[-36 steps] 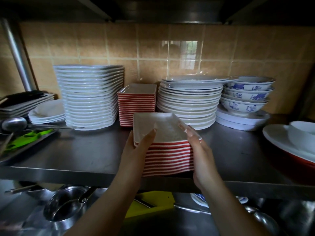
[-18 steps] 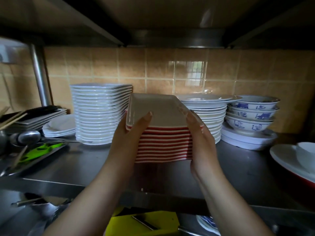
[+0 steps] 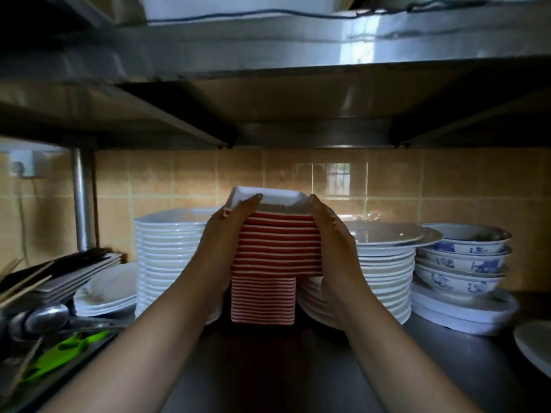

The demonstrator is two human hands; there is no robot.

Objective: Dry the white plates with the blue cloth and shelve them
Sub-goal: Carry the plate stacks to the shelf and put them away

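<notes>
Fingers (image 3: pixel 238 208) of both my hands clamp the red-edged square plates (image 3: pixel 275 242) from either side, directly above the matching shelved stack (image 3: pixel 264 299).

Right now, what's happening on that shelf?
A person grips a stack of red-edged square plates from both sides, left hand and right hand, holding it on or just above a matching stack on the steel shelf. Tall white plate stacks stand on either side, with blue-patterned bowls further right. No blue cloth is in view.
</notes>
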